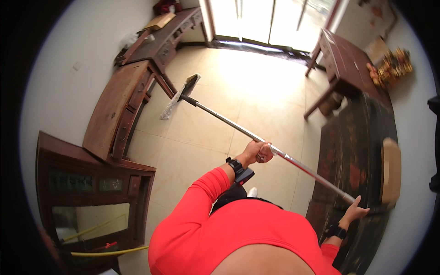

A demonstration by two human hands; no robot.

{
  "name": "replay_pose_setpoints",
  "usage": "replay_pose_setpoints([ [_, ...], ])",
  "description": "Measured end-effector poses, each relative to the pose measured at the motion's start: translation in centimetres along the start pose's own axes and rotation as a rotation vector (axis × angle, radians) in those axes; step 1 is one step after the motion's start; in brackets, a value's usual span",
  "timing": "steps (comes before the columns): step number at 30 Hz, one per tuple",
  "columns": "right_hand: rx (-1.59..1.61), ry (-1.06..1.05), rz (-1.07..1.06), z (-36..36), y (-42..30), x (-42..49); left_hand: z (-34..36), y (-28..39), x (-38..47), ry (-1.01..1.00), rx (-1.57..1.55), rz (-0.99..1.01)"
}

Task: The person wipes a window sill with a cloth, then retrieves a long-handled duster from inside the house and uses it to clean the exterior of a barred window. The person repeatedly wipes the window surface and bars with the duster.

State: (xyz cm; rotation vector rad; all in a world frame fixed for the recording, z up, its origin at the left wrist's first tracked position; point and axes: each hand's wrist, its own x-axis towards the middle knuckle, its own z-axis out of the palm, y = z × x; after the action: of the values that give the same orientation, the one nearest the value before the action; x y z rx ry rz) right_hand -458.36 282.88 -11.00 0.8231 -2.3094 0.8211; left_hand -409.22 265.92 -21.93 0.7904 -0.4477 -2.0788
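A flat mop with a metal pole (227,120) slants across the room in front of me. Its head (187,87), a dark plate with a pale fluffy pad, is tilted near the legs of the left-hand furniture; whether it touches the floor I cannot tell. My left hand (259,151) is wrapped around the middle of the pole. At the pole's near end, my right hand (354,210) holds it with thumb and a finger spread. Dark bands circle both wrists, and a small dark device hangs by the left one.
Wooden desks (117,110) and a mirrored cabinet (92,192) line the left wall. A yellow pole (110,253) lies low left. On the right stand a table (354,58) bearing gold-and-red ornaments (392,68) and a dark chest (354,147). Bright glazed doors (268,20) close the far end.
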Motion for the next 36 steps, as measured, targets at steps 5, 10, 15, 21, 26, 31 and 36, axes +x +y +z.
replay_pose_setpoints([
  [5,0.351,-0.724,-0.837,13.3,-20.6,-2.8,-2.5,9.2,7.9,0.175,0.211,0.256],
  [10,0.221,-1.059,-1.027,27.4,-41.1,-10.9,-4.2,19.9,20.3,0.26,0.24,0.196],
  [15,0.364,-1.068,-0.743,37.8,-56.9,-7.5,-2.2,33.4,33.1,0.176,0.526,0.215],
  [21,0.444,-0.926,-0.542,52.0,-67.1,1.7,-1.5,46.1,51.2,0.087,1.061,0.253],
  [26,0.737,-0.993,-0.573,67.9,-78.3,9.8,-8.3,57.8,63.9,0.138,1.023,0.231],
  [31,0.93,-1.027,-0.572,81.1,-102.4,13.0,-13.8,70.5,69.4,0.593,1.122,0.21],
  [36,0.963,-0.986,-0.604,92.2,-123.8,14.1,-20.4,82.6,73.9,0.817,0.894,0.241],
])
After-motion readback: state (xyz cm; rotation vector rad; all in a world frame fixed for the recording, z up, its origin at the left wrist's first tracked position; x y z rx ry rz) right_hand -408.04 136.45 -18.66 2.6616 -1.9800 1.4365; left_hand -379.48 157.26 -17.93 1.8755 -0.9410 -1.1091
